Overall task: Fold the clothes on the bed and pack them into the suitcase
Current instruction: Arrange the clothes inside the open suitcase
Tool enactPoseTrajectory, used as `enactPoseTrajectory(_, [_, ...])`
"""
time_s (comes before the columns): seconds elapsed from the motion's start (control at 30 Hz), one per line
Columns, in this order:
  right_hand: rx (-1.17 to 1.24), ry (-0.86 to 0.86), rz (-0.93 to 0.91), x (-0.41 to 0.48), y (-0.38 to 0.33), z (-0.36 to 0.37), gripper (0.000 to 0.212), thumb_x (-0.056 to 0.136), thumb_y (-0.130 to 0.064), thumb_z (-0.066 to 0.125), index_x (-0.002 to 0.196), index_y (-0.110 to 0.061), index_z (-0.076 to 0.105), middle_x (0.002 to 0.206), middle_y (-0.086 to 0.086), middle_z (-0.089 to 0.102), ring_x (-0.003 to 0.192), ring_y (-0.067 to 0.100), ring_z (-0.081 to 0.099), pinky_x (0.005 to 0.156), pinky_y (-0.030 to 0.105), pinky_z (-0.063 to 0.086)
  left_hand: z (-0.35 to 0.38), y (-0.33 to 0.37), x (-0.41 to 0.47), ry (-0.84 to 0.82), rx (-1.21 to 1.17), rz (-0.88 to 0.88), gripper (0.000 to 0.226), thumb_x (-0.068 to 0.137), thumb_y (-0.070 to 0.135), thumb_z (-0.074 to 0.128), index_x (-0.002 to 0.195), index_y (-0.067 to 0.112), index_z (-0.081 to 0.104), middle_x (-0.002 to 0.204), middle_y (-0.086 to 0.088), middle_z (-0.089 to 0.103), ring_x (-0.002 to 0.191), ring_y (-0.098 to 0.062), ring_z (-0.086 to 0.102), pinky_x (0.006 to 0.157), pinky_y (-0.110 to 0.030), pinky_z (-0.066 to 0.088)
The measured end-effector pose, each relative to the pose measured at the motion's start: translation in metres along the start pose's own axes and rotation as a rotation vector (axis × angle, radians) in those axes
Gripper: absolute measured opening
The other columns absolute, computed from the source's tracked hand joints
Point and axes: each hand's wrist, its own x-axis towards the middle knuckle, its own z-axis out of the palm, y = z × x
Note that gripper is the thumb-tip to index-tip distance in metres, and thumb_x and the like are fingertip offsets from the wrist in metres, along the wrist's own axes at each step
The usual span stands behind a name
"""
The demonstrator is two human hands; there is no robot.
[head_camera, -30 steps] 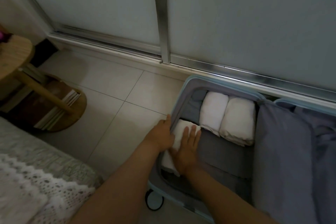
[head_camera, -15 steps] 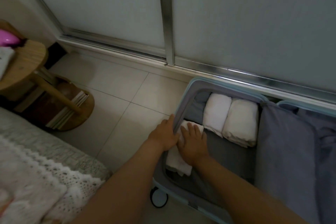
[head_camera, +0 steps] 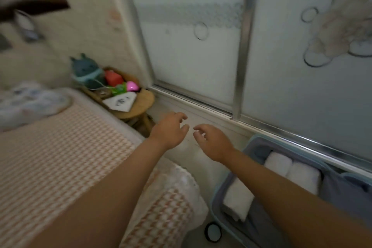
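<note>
The left hand [head_camera: 171,130] and right hand [head_camera: 213,141] hover empty, loose-fingered, just apart, between bed [head_camera: 60,157] and open suitcase [head_camera: 218,193] with its folded white clothes [head_camera: 237,199], and a careless reach could, I'd say, sweep toys [head_camera: 86,70] off the desk [head_camera: 141,104].

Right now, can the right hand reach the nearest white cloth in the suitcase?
Probably yes: the right hand is empty and open, the suitcase lies open, and nothing covers the white cloth.
</note>
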Motion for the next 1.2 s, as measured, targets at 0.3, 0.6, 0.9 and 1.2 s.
enactPoseTrajectory(0.3, [-0.137,-0.369,-0.354,0.0,-0.268,0.099,0.039,0.098,-0.042,0.048,0.133,-0.028,0.055,0.13,-0.002,0.059,0.11,0.014,0.057,0.093,0.033,0.048,-0.172,-0.168,-0.177,0.224,0.085,-0.369,0.036,0.095,0.04,0.053,0.129,0.028,0.055,0.123,0.003,0.057,0.111,-0.017,0.054,0.096,-0.037,0.046])
enactPoseTrajectory(0.6, [-0.398,-0.593,-0.525,0.038,-0.407,0.279,0.049,0.096,-0.044,0.052,0.142,-0.026,0.048,0.143,0.001,0.05,0.123,0.021,0.053,0.1,0.038,0.047,-0.226,-0.361,-0.253,0.241,0.166,-0.626,0.046,0.095,0.043,0.051,0.137,0.027,0.047,0.137,0.002,0.05,0.124,-0.019,0.048,0.102,-0.038,0.043])
enactPoseTrajectory(0.9, [-0.318,-0.703,-0.809,0.057,-0.543,0.472,0.062,0.096,-0.035,0.054,0.152,-0.028,0.029,0.152,0.006,0.031,0.134,0.028,0.041,0.104,0.034,0.038,-0.283,-0.551,-0.332,0.377,0.517,-0.967,0.059,0.101,0.044,0.04,0.152,0.023,0.02,0.161,-0.009,0.013,0.146,-0.031,0.013,0.115,-0.05,0.021])
enactPoseTrajectory(1.2, [-0.2,-0.559,-1.061,0.043,-0.685,0.578,0.11,0.09,-0.026,0.069,0.151,-0.042,-0.021,0.163,0.007,-0.02,0.11,0.034,0.058,0.08,0.045,0.056,-0.34,-0.665,-0.418,0.747,0.301,-0.947,0.05,0.102,0.021,0.049,0.149,0.016,0.034,0.145,-0.019,0.042,0.118,-0.038,0.05,0.098,-0.049,0.045])
